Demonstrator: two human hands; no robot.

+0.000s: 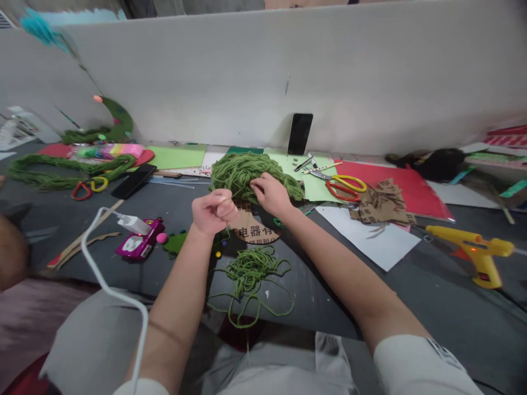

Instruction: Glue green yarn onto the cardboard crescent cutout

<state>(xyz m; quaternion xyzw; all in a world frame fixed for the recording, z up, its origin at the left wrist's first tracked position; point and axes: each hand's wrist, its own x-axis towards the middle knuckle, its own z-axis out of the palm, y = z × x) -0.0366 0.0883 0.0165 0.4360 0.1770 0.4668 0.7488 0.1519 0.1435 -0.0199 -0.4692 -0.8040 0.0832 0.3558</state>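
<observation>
My left hand (pixel 214 213) is closed in a fist-like pinch above the table, and whatever lies between its fingers is hidden. Just to its right, my right hand (pixel 272 195) pinches at the front of a big heap of green yarn (pixel 236 170). Below both hands lies a round brown cardboard piece (pixel 257 230) with printed characters, partly covered. Closer to me, a loose tangle of thinner-looking green yarn (pixel 251 269) is spread near the table edge. A green felt-like shape (pixel 175 243) with small pompoms sits left of the cardboard, partly behind my left forearm.
Red-and-yellow scissors (pixel 346 186) and torn cardboard (pixel 381 203) lie right. A yellow glue gun (pixel 473 247) rests at far right. Left are a purple power strip (pixel 140 241) with a white cable, a dark phone (pixel 134 181) and more scissors (pixel 90 188). Another phone (pixel 300 134) leans on the partition.
</observation>
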